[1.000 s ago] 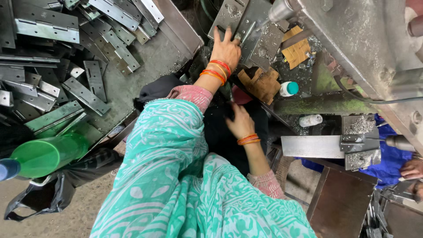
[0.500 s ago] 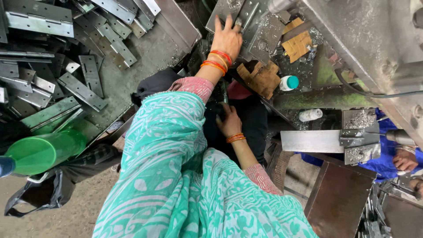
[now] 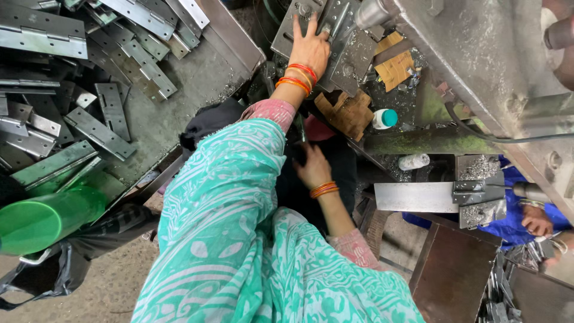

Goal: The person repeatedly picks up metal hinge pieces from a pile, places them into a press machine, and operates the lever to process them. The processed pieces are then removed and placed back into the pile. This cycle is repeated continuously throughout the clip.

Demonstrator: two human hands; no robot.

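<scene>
At the near left a green plastic tube [image 3: 45,218] lies on its side at the edge of your table [image 3: 197,78], just beside a black bag [image 3: 54,269] hanging below it. Across the left half of the table, grey metal hinges [image 3: 98,128] lie scattered flat, with longer ones piled toward the far edge.

Your left hand [image 3: 309,51] reaches to the far middle of the scene and lies flat on a grey metal plate [image 3: 341,36] set on the machine bed, fingers [image 3: 313,24] spread apart and pressing down, clamped on nothing. Orange and red bangles sit at that wrist.

Nearer you, your right hand [image 3: 312,167] is down in the dark gap below the machine. Its fingers curl around something dark there, though the shadow hides what it is, so you cannot tell whether they grip it.

Right of the plate lie a scrap of brown cardboard [image 3: 394,63], a brown cloth [image 3: 347,113] and a small white bottle with a teal cap [image 3: 384,118]. At the far right edge, another person's hand [image 3: 536,222] rests by blue fabric.
</scene>
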